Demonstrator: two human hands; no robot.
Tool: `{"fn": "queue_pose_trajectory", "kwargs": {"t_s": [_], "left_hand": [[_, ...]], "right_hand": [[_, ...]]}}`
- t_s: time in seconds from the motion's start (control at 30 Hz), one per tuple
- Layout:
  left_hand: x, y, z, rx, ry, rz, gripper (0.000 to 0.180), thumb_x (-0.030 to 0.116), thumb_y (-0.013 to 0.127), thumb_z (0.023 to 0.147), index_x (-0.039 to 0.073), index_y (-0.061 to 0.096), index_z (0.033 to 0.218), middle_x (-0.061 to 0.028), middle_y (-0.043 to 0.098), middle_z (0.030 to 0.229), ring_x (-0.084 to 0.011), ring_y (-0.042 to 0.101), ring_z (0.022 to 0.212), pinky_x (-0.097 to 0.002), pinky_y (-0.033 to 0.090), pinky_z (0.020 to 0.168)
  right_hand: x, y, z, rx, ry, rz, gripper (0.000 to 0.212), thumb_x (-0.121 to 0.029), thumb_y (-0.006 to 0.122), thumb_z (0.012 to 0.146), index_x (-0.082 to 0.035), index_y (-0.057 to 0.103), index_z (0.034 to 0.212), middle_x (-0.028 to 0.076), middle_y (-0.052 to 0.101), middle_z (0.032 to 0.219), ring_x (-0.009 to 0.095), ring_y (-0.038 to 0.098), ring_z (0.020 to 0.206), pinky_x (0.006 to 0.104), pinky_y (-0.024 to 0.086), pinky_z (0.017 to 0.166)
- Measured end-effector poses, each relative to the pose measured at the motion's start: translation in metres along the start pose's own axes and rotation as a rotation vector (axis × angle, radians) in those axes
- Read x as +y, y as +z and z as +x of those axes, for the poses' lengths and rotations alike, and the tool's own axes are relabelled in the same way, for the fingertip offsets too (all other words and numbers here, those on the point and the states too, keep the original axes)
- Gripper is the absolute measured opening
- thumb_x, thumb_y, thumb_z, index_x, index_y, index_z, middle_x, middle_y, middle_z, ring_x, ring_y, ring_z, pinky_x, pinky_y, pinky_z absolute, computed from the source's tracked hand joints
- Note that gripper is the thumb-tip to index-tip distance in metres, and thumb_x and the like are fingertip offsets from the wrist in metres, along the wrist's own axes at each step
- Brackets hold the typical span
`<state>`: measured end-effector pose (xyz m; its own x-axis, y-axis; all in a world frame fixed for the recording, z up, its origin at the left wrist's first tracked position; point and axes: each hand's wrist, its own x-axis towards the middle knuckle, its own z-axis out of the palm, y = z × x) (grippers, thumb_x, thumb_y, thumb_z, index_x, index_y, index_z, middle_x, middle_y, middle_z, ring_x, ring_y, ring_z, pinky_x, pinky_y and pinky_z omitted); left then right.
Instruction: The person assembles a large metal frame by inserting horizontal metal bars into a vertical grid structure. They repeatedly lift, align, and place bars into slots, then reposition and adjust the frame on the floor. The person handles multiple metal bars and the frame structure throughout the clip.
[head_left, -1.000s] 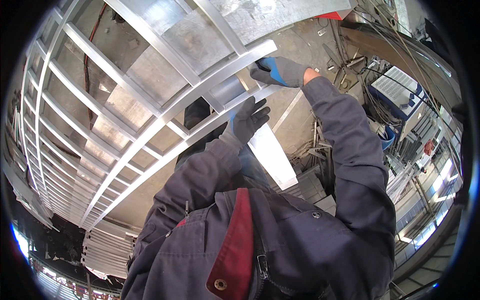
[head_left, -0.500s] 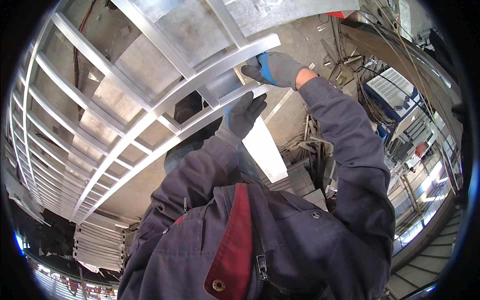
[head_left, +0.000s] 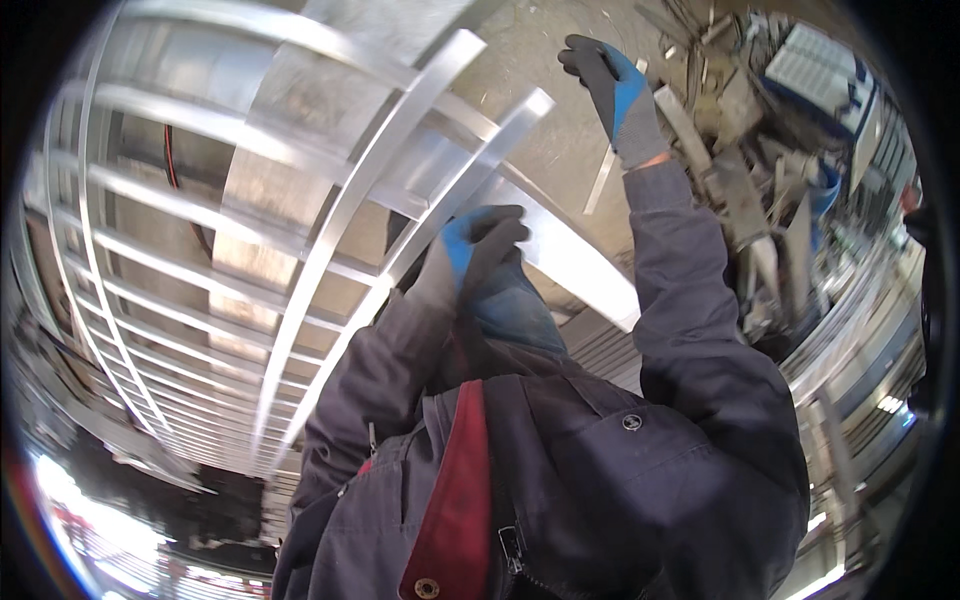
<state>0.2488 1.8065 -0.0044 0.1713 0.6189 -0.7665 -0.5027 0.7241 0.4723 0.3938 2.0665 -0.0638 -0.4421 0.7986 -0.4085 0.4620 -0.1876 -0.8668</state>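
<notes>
A long silver metal frame (head_left: pixel 330 225), built like a ladder with parallel rails and several crossbars, stretches over the left half of the view. My left hand (head_left: pixel 465 255), in a grey and blue glove, is beside the nearest rail with its fingers extended to the right and slightly bent. Whether it touches the rail I cannot tell. Beyond the rail ends (head_left: pixel 538 100), my gloved right hand (head_left: pixel 615 95) reaches forward over the floor, apart from the frame. Its fingers are stretched out and nothing shows in them.
A bright flat metal piece (head_left: pixel 575 250) extends from near my left hand toward the right. Scrap metal offcuts (head_left: pixel 745 200) are heaped on the floor at the right. Behind them stand a blue and white box-shaped machine (head_left: pixel 815 75) and a blue bucket (head_left: pixel 826 188).
My right hand has left the rail end and moved to the right. My left hand's fingers now point more to the right. The view has shifted, blurring the frame.
</notes>
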Motion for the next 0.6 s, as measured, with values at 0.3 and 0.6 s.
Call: {"fn": "queue_pose_trajectory", "kwargs": {"t_s": [0.3, 0.6], "left_hand": [[0.074, -0.028, 0.06, 0.552, 0.865, 1.949, 0.053, 0.011, 0.068, 0.087, 0.024, 0.064, 0.138, -0.0064, 0.058, 0.148, -0.0354, 0.049, 0.141, -0.0595, 0.029, 0.118], [0.073, -0.029, 0.084, 0.446, 0.927, 2.135, 0.061, 0.025, 0.083, 0.076, 0.032, 0.065, 0.134, 0.0069, 0.068, 0.135, -0.0337, 0.05, 0.14, -0.0637, 0.018, 0.121]], "right_hand": [[0.083, 0.131, -0.135, 0.106, 0.118, 0.72, 0.035, -0.016, 0.056, 0.107, 0.001, 0.055, 0.138, 0.009, 0.067, 0.12, 0.018, 0.065, 0.104, 0.0324, 0.055, 0.089], [0.061, 0.148, -0.162, 0.159, 0.011, 0.827, 0.044, -0.012, 0.067, 0.101, 0.003, 0.051, 0.139, 0.007, 0.067, 0.11, 0.013, 0.063, 0.097, 0.0294, 0.054, 0.088]]}}
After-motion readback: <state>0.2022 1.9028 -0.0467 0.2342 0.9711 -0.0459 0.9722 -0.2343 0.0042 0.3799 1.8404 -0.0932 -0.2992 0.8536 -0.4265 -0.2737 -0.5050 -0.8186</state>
